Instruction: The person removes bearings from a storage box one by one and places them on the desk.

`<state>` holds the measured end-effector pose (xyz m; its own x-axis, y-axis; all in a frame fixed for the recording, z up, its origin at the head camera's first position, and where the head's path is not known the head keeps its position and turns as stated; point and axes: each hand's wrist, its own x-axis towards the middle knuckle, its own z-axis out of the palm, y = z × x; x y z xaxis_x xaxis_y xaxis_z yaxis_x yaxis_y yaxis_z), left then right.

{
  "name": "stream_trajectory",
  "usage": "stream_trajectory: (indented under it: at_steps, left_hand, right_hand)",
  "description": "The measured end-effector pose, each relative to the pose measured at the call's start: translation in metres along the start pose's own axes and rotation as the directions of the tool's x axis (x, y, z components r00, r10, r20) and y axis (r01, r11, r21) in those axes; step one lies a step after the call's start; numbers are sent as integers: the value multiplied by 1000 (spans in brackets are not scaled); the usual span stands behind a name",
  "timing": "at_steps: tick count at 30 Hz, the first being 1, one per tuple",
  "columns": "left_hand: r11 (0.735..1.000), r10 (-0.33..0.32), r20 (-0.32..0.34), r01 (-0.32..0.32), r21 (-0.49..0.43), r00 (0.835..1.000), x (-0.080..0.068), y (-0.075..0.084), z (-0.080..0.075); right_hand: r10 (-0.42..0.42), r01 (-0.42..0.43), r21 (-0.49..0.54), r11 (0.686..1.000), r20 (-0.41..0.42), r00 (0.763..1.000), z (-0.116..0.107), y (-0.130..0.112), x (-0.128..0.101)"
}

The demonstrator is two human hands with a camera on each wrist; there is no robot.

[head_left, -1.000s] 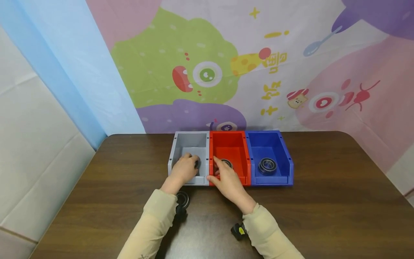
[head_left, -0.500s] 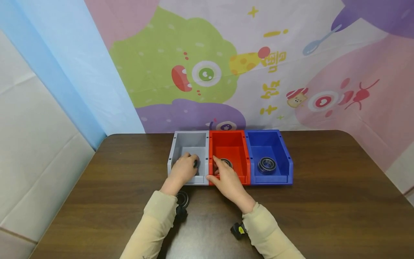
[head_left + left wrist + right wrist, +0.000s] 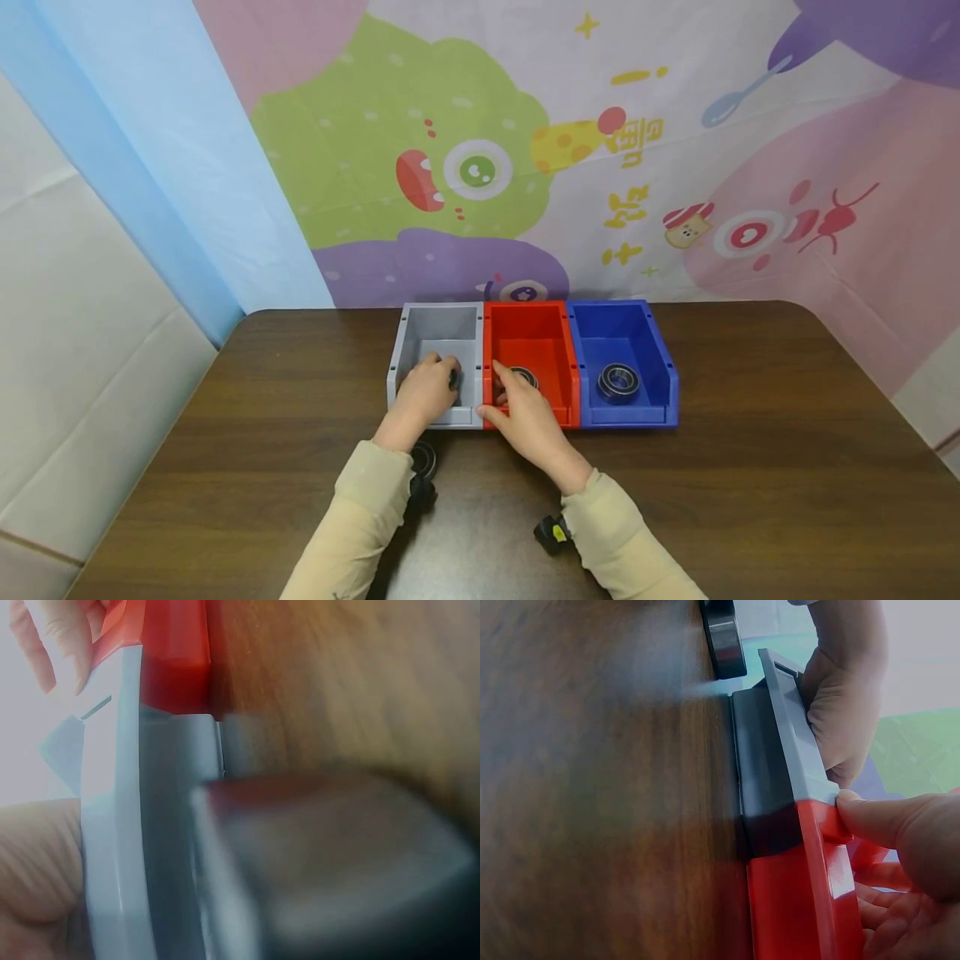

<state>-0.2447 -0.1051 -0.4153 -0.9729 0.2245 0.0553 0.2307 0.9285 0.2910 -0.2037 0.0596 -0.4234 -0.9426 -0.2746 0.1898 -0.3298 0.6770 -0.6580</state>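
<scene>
Looks like smooth, semi-gloss plastic on grey box-shaped bin (image 3: pixel 467 417), red box-shaped bin (image 3: pixel 527 323), blue box-shaped bin (image 3: pixel 611 323). Shows polished metal on black-and-silver ring-shaped bearing (image 3: pixel 618 397); satin wood grain on brown surface (image 3: pixel 757 442).

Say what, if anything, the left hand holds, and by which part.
The left hand seems to pinch a round dark metal bearing; the gripped part is hidden.

Both forearms (image 3: pixel 341 525) are slanting inward; the left grip (image 3: pixel 423 392) is curling its fingers (image 3: pixel 435 362) downward, the right grip (image 3: pixel 527 417) is spreading thumb (image 3: pixel 493 417) from forefinger (image 3: pixel 507 379).
</scene>
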Motion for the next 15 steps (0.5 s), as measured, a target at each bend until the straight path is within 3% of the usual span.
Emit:
stream_trajectory:
  at_steps: [15]
  left_hand:
    - [999, -36, -5, 36, -8, 999, 0, 0, 4]
  right_hand:
    - [-5, 5, 2, 1000, -4, 1000, 0, 0, 0]
